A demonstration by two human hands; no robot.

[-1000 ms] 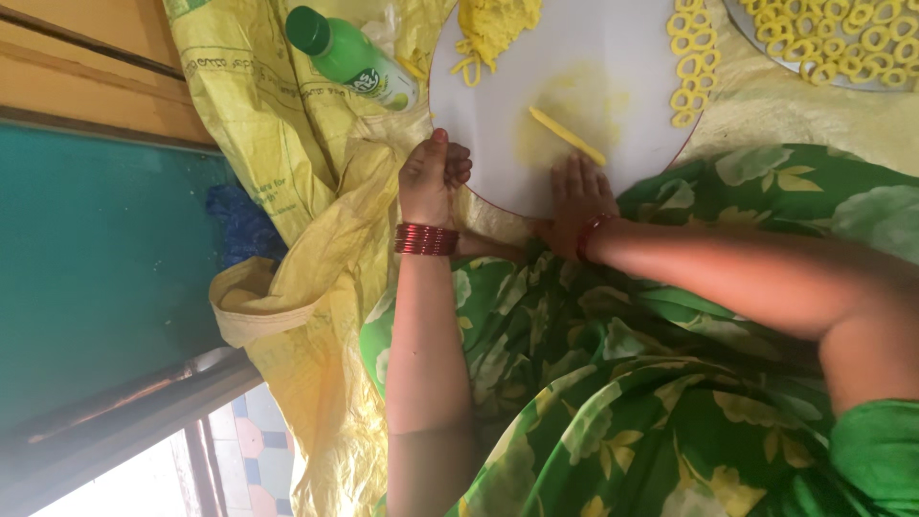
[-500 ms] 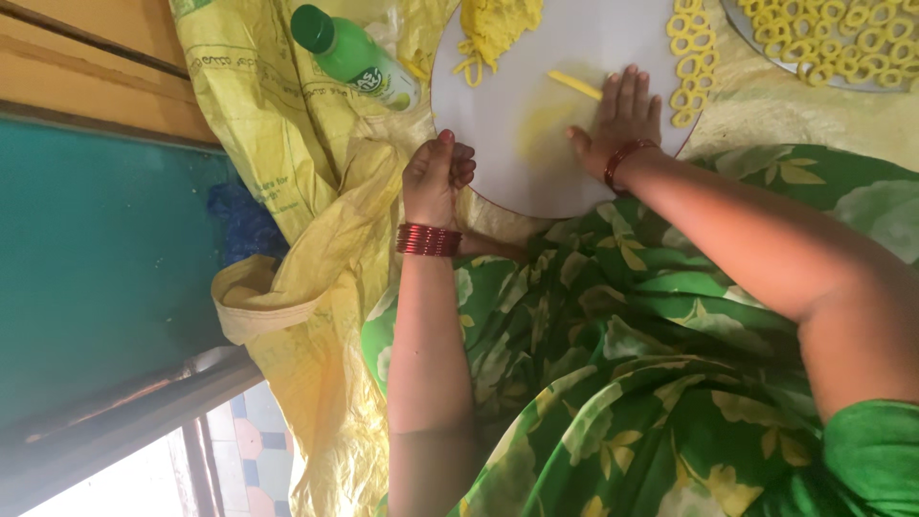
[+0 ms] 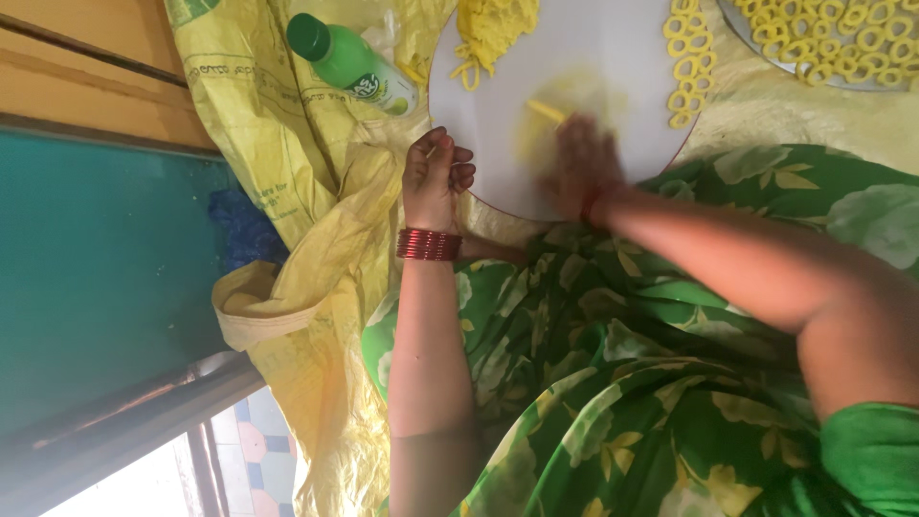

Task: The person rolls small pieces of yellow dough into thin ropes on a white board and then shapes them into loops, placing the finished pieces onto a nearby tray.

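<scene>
I'm seeing soft, even daylight, brightest on the white round board (image 3: 574, 67), which comes close to washing out but shows no hard glare. The right hand (image 3: 579, 163) on the board is smeared with motion blur; the left hand (image 3: 436, 177) at the board's edge is sharp. Well away from the board, a pale strip in the frame's corner is overexposed. Shadows are faint and diffuse.

Two bare forearms reaching up the frame

The left hand (image 3: 436, 177) sits centre-left with its fingers curled into a loose fist above a banded wrist. The right hand (image 3: 579, 163), motion-blurred, lies palm down with fingers spread, its arm running in from the lower right.
</scene>
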